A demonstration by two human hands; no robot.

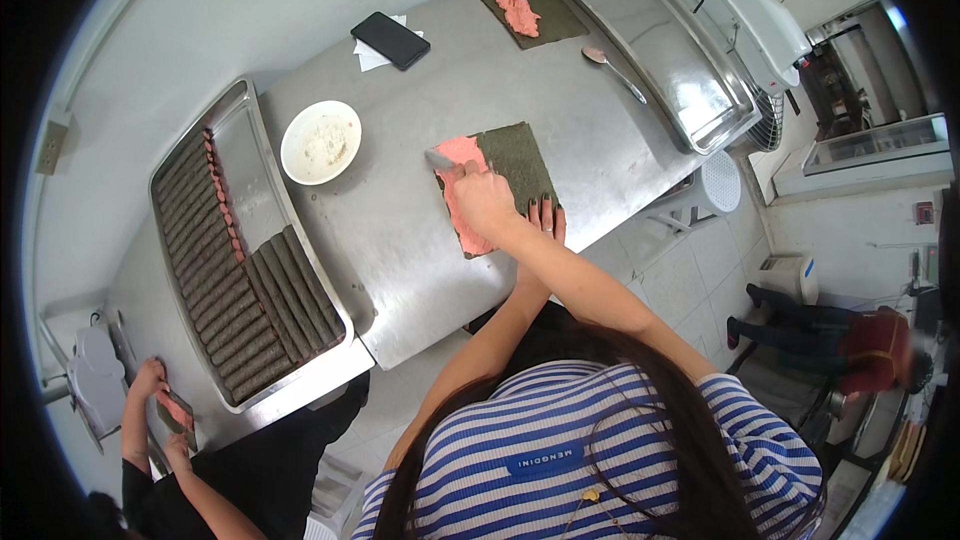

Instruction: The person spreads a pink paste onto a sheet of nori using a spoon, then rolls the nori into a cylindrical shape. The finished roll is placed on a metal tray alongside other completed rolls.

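A dark green seaweed sheet (520, 162) lies on the steel table, its left part coated with pink paste (461, 149). My right hand (485, 198) is closed around a metal spreader (437, 158); its broad grey end rests on the paste near the sheet's far left corner, and its handle is hidden in my fingers. My forearms cross, the right one over the left. My left hand (545, 217) lies with fingers stretched out on the sheet's near right edge, partly covered by my right forearm.
Left stand a white bowl (320, 143) and a tray (262, 202) of seaweed rolls. Farther back are a phone (391, 40), another seaweed sheet (552, 13) with paste, a spoon (616, 74) and a tray (650, 30). A co-worker's hands (150, 377) hold a pasted sheet at lower left.
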